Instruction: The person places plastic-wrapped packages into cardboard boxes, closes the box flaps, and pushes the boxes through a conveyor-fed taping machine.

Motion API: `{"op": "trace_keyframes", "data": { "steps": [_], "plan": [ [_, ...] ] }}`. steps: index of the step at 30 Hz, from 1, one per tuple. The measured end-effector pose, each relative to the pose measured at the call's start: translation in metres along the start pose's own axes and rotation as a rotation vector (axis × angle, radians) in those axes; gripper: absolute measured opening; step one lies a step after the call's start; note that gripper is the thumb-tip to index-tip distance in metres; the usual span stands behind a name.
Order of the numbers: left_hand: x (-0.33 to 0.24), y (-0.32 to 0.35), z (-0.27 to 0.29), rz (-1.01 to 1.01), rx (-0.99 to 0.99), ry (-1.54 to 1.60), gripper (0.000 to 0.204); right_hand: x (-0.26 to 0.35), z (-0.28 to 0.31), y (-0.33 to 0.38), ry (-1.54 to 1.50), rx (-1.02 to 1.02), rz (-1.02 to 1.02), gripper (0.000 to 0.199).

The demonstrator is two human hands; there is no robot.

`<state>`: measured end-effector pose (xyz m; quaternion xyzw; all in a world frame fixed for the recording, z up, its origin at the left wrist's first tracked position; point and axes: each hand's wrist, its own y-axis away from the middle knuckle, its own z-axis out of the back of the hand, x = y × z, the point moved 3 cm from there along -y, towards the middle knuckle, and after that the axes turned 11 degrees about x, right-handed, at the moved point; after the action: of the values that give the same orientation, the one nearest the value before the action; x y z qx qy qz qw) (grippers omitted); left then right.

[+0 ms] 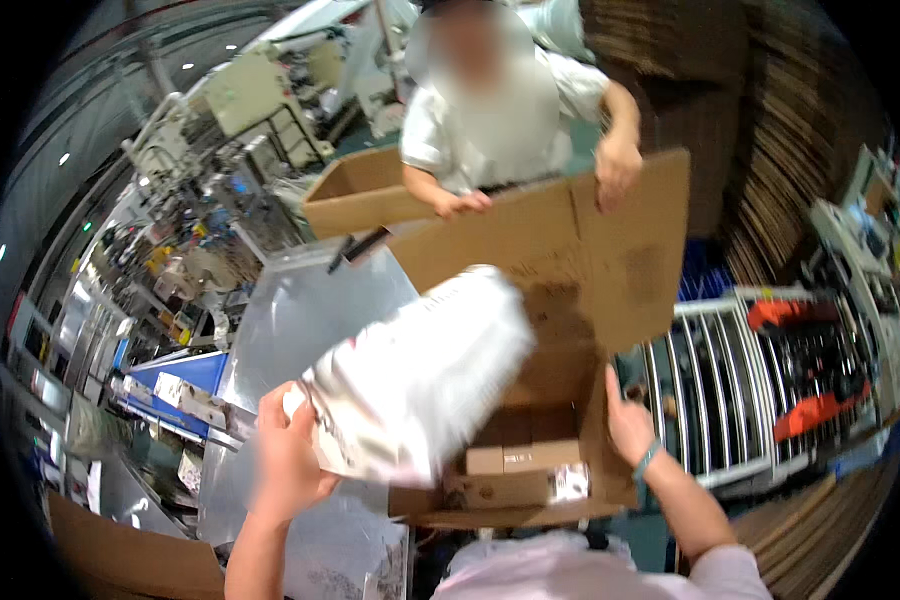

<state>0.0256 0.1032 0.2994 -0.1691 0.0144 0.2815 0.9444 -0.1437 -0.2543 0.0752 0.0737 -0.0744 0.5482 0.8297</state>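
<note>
My left hand [292, 450] is closed on the near left end of a white package [425, 375], tilted and smeared by motion. The package hangs over the left side of an open cardboard box [515, 518]. Inside the box lie smaller brown cartons [515, 457], one with a white label. My right hand [632, 430], with a bluish band at its wrist, grips the box's right wall; one finger stretches up along the edge and the others are partly hidden. Across from me, a co-worker's two hands hold the upright far flap [490, 235].
A metal worktable [290, 310] stands at the left, with a dark tool [358, 248] at its far edge. A roller conveyor [715, 385] with red-orange parts [820, 412] runs at the right. Stacked cardboard sheets [800, 150] rise behind it. Another carton [355, 190] stands beside the co-worker.
</note>
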Motion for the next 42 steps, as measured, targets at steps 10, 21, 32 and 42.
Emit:
{"op": "trace_keyframes", "data": {
  "steps": [10, 21, 32, 42],
  "plan": [
    [-0.026, -0.036, -0.235, -0.193, 0.499, 0.149, 0.080, 0.017, 0.011, 0.020, -0.119, 0.167, -0.076, 0.079],
    [-0.073, 0.053, -0.493, -0.209, 1.024, 0.051, 0.073, 0.039, 0.013, 0.031, 0.068, 0.209, -0.112, 0.085],
    [0.213, -0.017, -0.111, 0.368, 0.114, 0.228, 0.049, 0.036, -0.011, 0.023, 0.013, 0.271, -0.311, 0.070],
    [0.418, 0.148, -0.097, 1.210, -0.044, -0.092, 0.036, 0.066, 0.003, 0.010, 0.342, -0.023, 0.174, 0.100]
  ]
}}
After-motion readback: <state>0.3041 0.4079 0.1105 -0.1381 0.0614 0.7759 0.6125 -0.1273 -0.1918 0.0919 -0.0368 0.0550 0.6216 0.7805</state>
